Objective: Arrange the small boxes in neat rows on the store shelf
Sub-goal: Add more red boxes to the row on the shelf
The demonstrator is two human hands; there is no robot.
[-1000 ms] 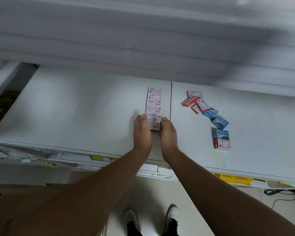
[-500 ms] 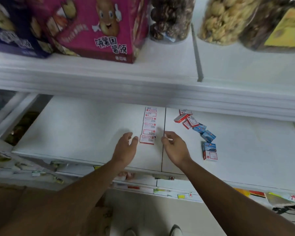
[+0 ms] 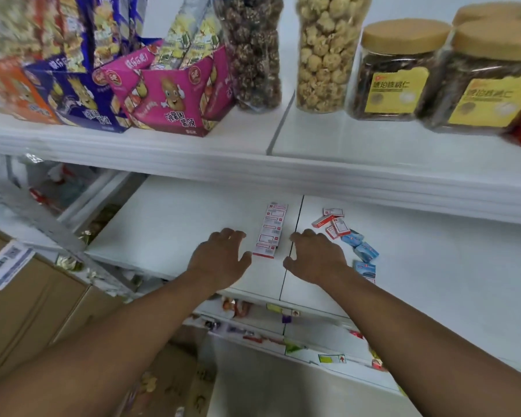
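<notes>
A straight row of several small red-and-white boxes lies on the white lower shelf, just left of the shelf seam. My left hand hovers open to the left of the row's near end. My right hand is open on the other side, right of the seam. Neither hand touches a box. A loose scatter of red-and-white boxes and blue boxes lies to the right of my right hand; the nearest blue box is partly hidden by my wrist.
The upper shelf overhangs the lower one and carries pink, purple and orange snack cartons, popcorn tubes and lidded jars. Brown cardboard boxes stand at lower left. Price-label strips run along the shelf fronts below.
Both hands have let go of the row's near end and spread apart, fingers open. The camera has tilted up, bringing the upper shelf into view.
</notes>
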